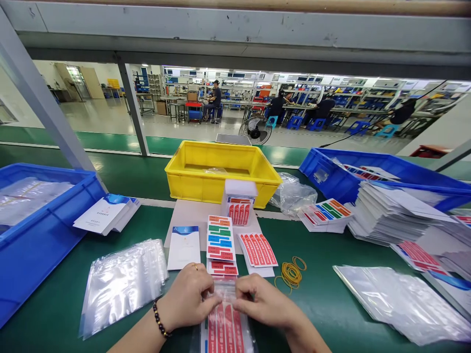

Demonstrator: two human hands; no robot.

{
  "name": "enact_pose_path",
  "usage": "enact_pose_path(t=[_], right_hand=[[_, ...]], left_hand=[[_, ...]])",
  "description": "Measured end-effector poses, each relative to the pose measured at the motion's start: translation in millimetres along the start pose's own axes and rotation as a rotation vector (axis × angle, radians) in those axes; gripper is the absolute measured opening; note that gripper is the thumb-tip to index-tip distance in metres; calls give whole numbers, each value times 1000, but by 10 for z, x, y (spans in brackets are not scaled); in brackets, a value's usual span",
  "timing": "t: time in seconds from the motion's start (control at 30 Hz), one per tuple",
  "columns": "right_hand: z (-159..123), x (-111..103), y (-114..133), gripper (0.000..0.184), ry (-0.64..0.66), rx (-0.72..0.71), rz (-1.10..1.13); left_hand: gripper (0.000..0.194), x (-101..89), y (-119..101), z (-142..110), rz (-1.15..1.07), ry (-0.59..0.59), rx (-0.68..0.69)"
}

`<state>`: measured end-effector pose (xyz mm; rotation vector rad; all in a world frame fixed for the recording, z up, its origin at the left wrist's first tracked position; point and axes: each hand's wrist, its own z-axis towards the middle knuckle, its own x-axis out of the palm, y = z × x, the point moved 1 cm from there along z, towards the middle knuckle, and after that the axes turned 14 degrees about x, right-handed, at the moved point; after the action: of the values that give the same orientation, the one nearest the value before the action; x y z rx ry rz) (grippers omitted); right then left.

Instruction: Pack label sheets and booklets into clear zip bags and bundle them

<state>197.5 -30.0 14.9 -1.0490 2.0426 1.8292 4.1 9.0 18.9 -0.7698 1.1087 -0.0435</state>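
A clear zip bag [225,323] with red-and-white label sheets inside lies at the bottom middle, its mouth toward the far side. My left hand [191,296] pinches the left part of the bag's mouth between thumb and fingers. On the right part of the same edge, my right hand [263,300] pinches too. Just beyond the hands lies a stack of coloured label sheets [220,240]. To its left is a white booklet [183,247] with a blue top, and to its right are red label sheets [258,250].
Clear bags are piled at left [123,279] and right [401,299]. Rubber bands [291,273] lie right of my hands. A yellow bin [221,189] stands behind, flanked by a left blue bin [47,240] and a right blue bin [331,184]. Stacked booklets [386,215] lean at right.
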Motion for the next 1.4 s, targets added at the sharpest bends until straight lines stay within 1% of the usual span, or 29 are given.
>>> enact_pose_path(t=[0.1,0.17,0.2,0.3,0.37,0.47,0.5,0.57,0.6,0.63,0.73,0.77,0.8,0.83,0.9,0.97,1.03,1.07,1.1,1.13,1.17,1.23,1.27,1.3,1.33,1.37,1.4], right_hand=[[-23,-86,15,29,3,-46,50],[1,-117,85,28,-47,-80,58],[35,-117,132,26,-97,-93,46],[246,-34,290,23,-271,-178,-111],[461,89,382,21,-324,-261,-310],[794,306,472,13,-285,-293,-633],[882,370,491,16,-259,-280,-717],[1001,470,520,35,-212,-252,-823],[1031,504,531,38,-193,-243,-849],[1045,526,539,34,-177,-236,-861],[1024,515,551,9,-141,-259,-853],[1006,482,549,9,-152,-272,-830],[985,434,546,13,-192,-289,-789],[957,372,540,17,-259,-312,-733],[868,219,527,22,-432,-371,-596],[717,59,519,24,-560,-436,-499],[506,-73,532,25,-586,-490,-472],[388,-122,547,25,-565,-505,-477],[271,-160,564,25,-523,-512,-487],[162,-189,581,25,-465,-510,-494],[72,-213,593,24,-400,-502,-489],[-28,-260,590,21,-277,-477,-424],[-27,-292,569,20,-250,-455,-364],[12,-332,532,21,-255,-419,-300],[86,-379,481,22,-295,-362,-246],[191,-430,416,24,-356,-276,-212],[318,-481,342,24,-428,-168,-212]], left_hand=[[16,-32,-6,-1,-29,21,-45],[16,-39,-2,-16,-107,52,-53],[15,-35,0,-26,-162,70,-52],[15,7,-6,-55,-331,149,-32],[16,44,-17,-70,-382,198,-27],[16,79,-29,-85,-404,237,-51],[15,84,-28,-89,-417,247,-62],[12,90,-18,-97,-451,256,-71],[12,91,-10,-101,-469,255,-64],[13,93,-2,-105,-489,249,-51],[17,103,20,-116,-582,222,-12],[21,107,25,-118,-641,203,-13],[26,111,31,-119,-713,173,-22],[32,117,38,-118,-792,137,-34],[48,131,61,-109,-951,44,-70],[69,149,97,-95,-1055,-50,-103],[91,166,137,-79,-1162,-145,-143],[98,175,152,-72,-1248,-187,-170],[100,182,161,-64,-1351,-218,-207],[96,189,163,-57,-1467,-238,-251],[85,192,158,-50,-1576,-259,-291],[55,186,134,-34,-1709,-341,-332],[44,178,120,-27,-1734,-398,-341],[41,169,107,-21,-1745,-447,-348],[41,161,96,-16,-1750,-474,-356],[41,156,87,-14,-1751,-472,-372],[41,153,82,-14,-1749,-444,-386]])
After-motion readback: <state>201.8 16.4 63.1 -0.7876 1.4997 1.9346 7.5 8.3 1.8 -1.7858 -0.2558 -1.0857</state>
